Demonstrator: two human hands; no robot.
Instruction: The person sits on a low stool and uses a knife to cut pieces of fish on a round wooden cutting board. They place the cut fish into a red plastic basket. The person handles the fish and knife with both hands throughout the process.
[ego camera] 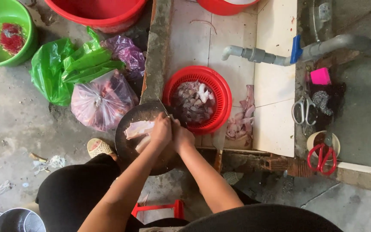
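I squat over a round dark chopping board (127, 148) that rests on the concrete kerb. A pale slab of raw meat (136, 128) lies on the board. My left hand (161, 130) presses down on the meat's right end. My right hand (181, 135) sits right against it, closed on a thin knife (163, 106) whose blade points up and away from me. Just beyond the hands stands a red plastic basket (224, 94) holding cut meat pieces (193, 103).
Meat scraps (241, 122) and a cleaver (218, 148) lie on the tiled ledge. A grey tap pipe (254, 54), white scissors (303, 111) and red scissors (322, 157) are to the right. Green bags (65, 68), a pink bag (101, 101), a green basin (28, 38) and a red tub (99, 15) are to the left.
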